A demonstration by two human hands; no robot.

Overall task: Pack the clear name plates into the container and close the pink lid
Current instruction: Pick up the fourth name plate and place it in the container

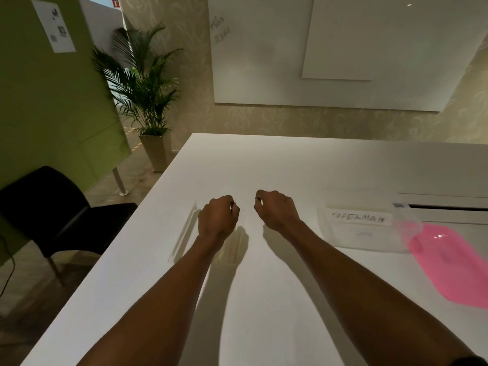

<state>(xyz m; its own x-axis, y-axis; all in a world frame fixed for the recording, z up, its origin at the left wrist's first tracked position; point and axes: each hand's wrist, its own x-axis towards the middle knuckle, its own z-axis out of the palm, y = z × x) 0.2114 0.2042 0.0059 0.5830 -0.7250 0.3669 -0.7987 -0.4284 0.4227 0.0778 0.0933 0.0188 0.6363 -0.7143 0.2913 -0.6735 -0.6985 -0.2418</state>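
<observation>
Left hand (217, 220) and right hand (276, 211) curled, hold unclear; clear container (340, 235) shows SUPERMAN label (359, 217), pink lid (454, 268) off beside it.

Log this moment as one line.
left hand, right hand: curled, hold unclear | clear name plate: on table | SUPERMAN container: open | pink lid: off, beside it

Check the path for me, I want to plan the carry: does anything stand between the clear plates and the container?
Only the person's own right hand and forearm lie between the plates at the left and the container. The lid lies off, on the table at the container's right.
</observation>
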